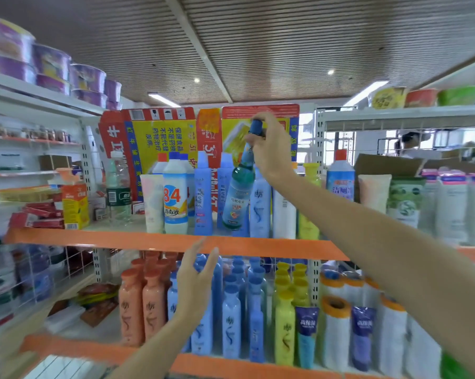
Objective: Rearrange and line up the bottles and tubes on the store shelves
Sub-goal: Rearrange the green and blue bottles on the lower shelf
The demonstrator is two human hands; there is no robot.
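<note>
Green bottle (237, 192) (tilted) in right hand (272, 143)

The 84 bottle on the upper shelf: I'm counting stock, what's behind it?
Behind the 84 bottle, one red-capped and one blue-capped bottle top show; their bodies are covered.

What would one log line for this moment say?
right hand: grips green bottle by neck, tilted above upper shelf | left hand: open, empty, before lower-shelf bottles

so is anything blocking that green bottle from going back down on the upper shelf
Nothing visible is. The right hand holds the green bottle tilted by its cap, just above the upper shelf, in a gap between blue bottles.
</note>
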